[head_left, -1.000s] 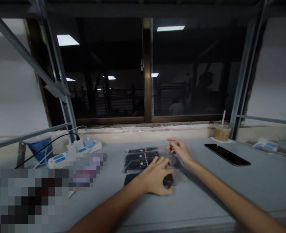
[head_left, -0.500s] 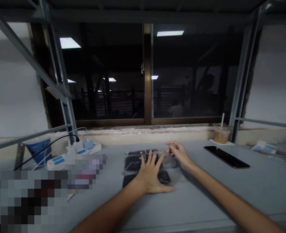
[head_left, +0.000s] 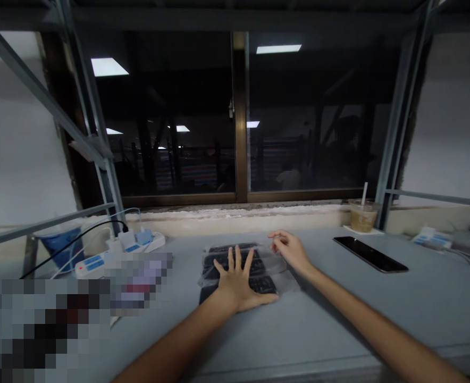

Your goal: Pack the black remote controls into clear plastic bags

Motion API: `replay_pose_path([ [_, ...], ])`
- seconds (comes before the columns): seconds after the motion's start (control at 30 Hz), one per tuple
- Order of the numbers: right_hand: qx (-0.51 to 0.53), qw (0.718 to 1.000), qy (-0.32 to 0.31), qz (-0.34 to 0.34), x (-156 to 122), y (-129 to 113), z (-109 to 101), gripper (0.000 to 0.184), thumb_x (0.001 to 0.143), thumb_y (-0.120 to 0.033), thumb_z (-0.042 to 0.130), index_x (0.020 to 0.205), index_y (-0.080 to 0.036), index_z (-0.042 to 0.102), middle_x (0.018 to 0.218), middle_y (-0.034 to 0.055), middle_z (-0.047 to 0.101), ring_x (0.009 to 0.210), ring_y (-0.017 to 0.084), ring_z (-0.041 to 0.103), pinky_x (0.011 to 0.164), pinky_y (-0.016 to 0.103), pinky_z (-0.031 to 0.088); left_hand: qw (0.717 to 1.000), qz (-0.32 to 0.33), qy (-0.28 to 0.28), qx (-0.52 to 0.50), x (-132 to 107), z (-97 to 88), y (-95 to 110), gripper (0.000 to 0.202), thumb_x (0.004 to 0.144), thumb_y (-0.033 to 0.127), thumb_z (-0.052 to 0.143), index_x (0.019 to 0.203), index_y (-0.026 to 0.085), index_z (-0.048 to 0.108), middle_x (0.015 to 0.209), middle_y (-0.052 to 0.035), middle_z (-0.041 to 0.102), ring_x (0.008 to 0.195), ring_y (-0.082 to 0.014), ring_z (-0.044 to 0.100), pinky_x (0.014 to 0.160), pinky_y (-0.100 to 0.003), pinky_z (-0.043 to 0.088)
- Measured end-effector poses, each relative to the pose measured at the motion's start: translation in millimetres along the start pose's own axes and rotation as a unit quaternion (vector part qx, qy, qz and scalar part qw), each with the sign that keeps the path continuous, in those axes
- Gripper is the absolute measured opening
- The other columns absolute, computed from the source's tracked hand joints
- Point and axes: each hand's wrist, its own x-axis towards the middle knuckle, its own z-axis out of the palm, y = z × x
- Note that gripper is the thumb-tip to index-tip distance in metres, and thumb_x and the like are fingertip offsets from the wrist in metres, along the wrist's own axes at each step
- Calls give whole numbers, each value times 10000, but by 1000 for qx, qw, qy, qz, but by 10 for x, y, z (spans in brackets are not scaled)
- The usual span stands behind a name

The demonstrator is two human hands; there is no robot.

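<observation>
Several dark, flat, oblong items in clear plastic bags (head_left: 265, 284) lie in rows on the grey table, one behind another. Their exact kind cannot be made out. My left hand (head_left: 237, 282) lies flat over them, fingers spread and thumb stretched to the right, covering their middle part. Just beyond the bags' right end is my right hand (head_left: 291, 250). Its fingers are loosely bent, with the index finger apart from the thumb, and no held thing shows in it. Loose clear film reaches out to the right, close below that hand.
To the right lie a black phone (head_left: 370, 254) and a plastic cup with a straw (head_left: 363, 217). A power strip (head_left: 93, 264) with plugs and cables stands at left beside a blue container (head_left: 61, 247). Metal frame posts rise on both sides before a dark window.
The view has shifted slightly. My left hand stays spread on the bagged items, and my right hand remains at their right end with little visible movement.
</observation>
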Motion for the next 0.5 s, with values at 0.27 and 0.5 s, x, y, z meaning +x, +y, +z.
replay_pose_path([
  [0.27, -118, 987, -33, -104, -60, -44, 40, 187, 686, -218, 480, 790, -216, 636, 787, 12, 657, 749, 173, 594, 683, 282, 441, 999, -42, -18, -12, 134, 58, -74, 1186, 517, 871, 306, 1421, 128, 107, 1452, -240, 19, 1316, -409, -58, 933, -699, -45],
  [0.5, -146, 975, -66, -155, -97, 12, 73, 186, 720, -233, 531, 865, -227, 647, 920, 44, 653, 907, 207, 577, 851, 363, 417, 1000, -19, -11, -20, 280, 103, -200, 1167, 523, 868, 296, 1419, 139, 136, 1461, -223, 51, 1323, -385, -68, 971, -646, -86],
])
